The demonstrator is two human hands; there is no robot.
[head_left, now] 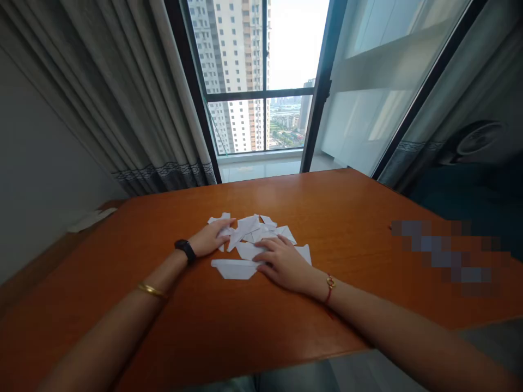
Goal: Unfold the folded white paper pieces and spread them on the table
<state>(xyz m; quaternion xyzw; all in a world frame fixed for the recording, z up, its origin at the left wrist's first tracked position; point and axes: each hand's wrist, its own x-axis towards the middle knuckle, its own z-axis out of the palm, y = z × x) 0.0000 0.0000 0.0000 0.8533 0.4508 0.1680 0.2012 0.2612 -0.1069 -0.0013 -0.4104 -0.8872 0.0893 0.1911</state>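
Note:
A loose heap of folded white paper pieces (253,231) lies in the middle of the table. My left hand (210,238) rests flat on the heap's left side, with its fingertips over the paper. My right hand (281,264) lies spread on the heap's front right, and its fingers touch a folded white paper piece (234,269) at the front. Neither hand visibly grips anything. A black watch circles my left wrist, and a red cord bracelet circles my right. Part of the paper is hidden under both hands.
The orange-brown wooden table (327,201) has edges at the far side and near my body. A pixelated patch (449,256) covers its right part. Beyond stand a tall window (261,92), grey curtains (102,92) and a dark fan (478,139).

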